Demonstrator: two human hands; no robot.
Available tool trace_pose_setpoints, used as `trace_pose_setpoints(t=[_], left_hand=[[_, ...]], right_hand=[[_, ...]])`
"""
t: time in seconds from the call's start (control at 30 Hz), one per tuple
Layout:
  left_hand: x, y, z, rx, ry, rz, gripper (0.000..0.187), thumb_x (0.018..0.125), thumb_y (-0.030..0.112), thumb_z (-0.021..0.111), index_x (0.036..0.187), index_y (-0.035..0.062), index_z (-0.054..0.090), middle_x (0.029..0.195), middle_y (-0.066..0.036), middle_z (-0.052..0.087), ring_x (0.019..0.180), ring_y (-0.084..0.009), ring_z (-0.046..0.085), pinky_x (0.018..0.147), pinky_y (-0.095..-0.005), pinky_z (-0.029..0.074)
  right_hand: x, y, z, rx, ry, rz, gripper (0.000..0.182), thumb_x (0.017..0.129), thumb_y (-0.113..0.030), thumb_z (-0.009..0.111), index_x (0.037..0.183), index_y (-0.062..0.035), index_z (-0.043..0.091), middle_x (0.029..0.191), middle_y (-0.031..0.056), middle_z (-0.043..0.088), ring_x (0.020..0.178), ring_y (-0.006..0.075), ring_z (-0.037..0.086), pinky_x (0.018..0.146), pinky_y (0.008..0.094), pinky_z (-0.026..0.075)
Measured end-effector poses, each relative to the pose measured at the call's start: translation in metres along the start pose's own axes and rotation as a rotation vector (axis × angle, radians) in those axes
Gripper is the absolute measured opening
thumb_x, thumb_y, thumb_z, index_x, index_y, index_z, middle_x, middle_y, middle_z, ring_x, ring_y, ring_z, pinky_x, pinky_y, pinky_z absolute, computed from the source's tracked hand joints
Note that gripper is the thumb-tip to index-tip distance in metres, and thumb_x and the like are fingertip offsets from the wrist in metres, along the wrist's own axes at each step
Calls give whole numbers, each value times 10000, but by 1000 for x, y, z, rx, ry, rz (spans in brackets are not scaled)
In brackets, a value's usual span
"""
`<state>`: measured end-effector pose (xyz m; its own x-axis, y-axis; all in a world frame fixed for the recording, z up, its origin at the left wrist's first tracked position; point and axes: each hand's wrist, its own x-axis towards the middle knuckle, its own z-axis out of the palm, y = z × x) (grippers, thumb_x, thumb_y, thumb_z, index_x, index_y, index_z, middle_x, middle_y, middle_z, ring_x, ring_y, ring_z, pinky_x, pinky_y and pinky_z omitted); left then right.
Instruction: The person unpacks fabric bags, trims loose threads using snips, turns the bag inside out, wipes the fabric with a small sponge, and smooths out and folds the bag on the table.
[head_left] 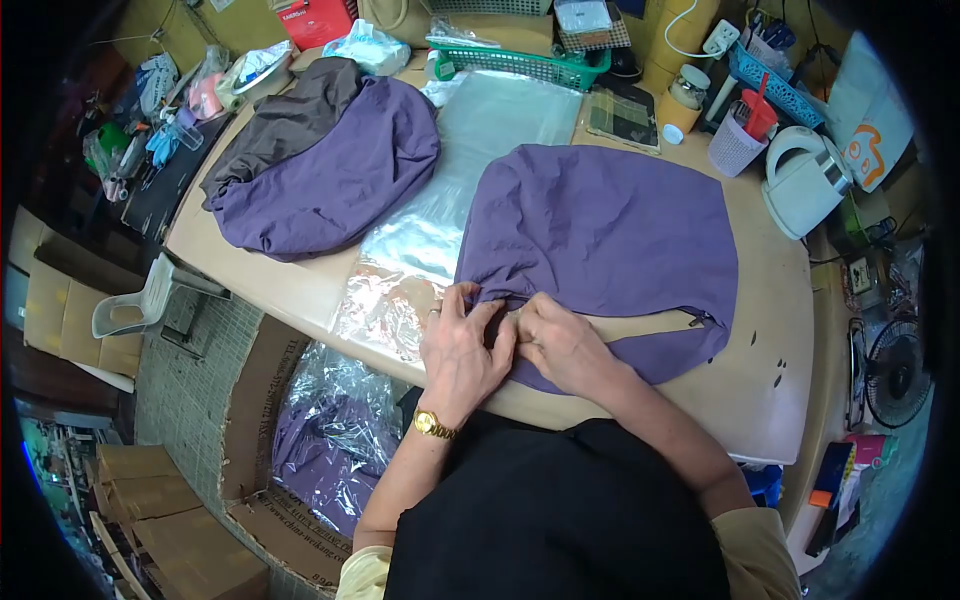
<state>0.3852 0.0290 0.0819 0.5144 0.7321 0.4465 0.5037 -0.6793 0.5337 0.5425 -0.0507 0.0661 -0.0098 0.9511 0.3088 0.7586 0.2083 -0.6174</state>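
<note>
A purple zip-up jacket [610, 225] lies folded on the table in front of me, its front edge parted so that a strip of tabletop shows through. A dark zipper end [697, 321] sits near its right corner. My left hand [463, 340], with a gold watch at the wrist, has its fingers closed on the jacket's lower left edge. Close beside it, my right hand [562, 343] pinches the same edge, thumb and fingers together. The exact bit between the fingertips is hidden.
Another purple and dark grey garment [330, 175] lies at the left. Between the garments are clear plastic bags [500, 115]. A white kettle [800, 190] and a lilac cup [735, 148] stand at the right. Below the front edge, a cardboard box [255, 400] holds bagged purple garments [335, 440].
</note>
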Motion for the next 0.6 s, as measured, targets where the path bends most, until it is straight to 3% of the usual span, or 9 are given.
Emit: trace_pose_setpoints(t=[0.07,0.17,0.23,0.33,0.43,0.5,0.53,0.57,0.6], left_hand=[[5,-2,2,63,-4,5,111,785,75,767,890,56,738,1058,-149,651,893,-337,648,769,-398,530],[9,-7,5,0,-29,-55,146,759,101,808,817,39,690,1006,-143,643,871,-331,641,746,-406,519],[12,-3,4,-24,-31,-54,154,755,56,791,764,30,639,985,-137,632,861,-328,637,728,-409,512],[15,-1,2,-19,-75,-103,123,771,-18,728,749,27,615,993,-144,648,833,-337,641,753,-408,519],[8,-9,-3,-119,-32,50,148,784,-88,644,868,23,696,960,-147,674,769,-327,647,743,-396,524],[5,-8,-10,-375,-226,70,367,810,-133,552,1049,61,751,986,-168,706,906,-360,689,733,-443,539],[7,-13,-11,-511,-283,123,381,844,-86,573,1146,57,755,862,-142,701,768,-244,672,668,-377,512],[5,-11,-10,-514,-286,126,381,844,-86,573,1146,57,755,862,-142,701,768,-244,672,668,-377,512],[2,-8,-10,-694,-335,-151,312,857,-50,598,1111,40,756,804,-116,669,707,-180,604,628,-337,474]], right_hand=[[4,1,-18,12,69,62,175,849,-33,692,980,-26,575,983,162,562,911,414,620,766,473,522],[13,2,-38,23,199,98,197,842,-6,688,1014,-16,592,1017,159,559,897,405,603,774,469,504],[21,3,-30,-41,264,-12,239,843,14,682,1064,-15,597,959,164,560,884,392,599,762,471,503],[29,21,-26,-164,185,-39,246,762,13,754,992,11,666,900,145,580,862,357,595,761,444,496],[47,13,-53,-256,89,-10,164,748,-6,769,898,0,701,902,115,601,877,323,608,776,426,514],[56,5,-71,-275,75,-96,79,759,40,669,813,-13,693,886,116,593,890,304,611,745,424,528],[57,4,-76,-257,85,-113,90,759,45,665,809,-23,696,877,114,589,873,303,606,752,417,529],[57,3,-78,-260,87,-109,90,759,45,665,809,-23,696,877,114,589,873,303,606,752,417,529],[56,2,-79,-253,65,-106,86,758,47,666,807,-19,693,879,114,585,872,303,604,757,416,529]])
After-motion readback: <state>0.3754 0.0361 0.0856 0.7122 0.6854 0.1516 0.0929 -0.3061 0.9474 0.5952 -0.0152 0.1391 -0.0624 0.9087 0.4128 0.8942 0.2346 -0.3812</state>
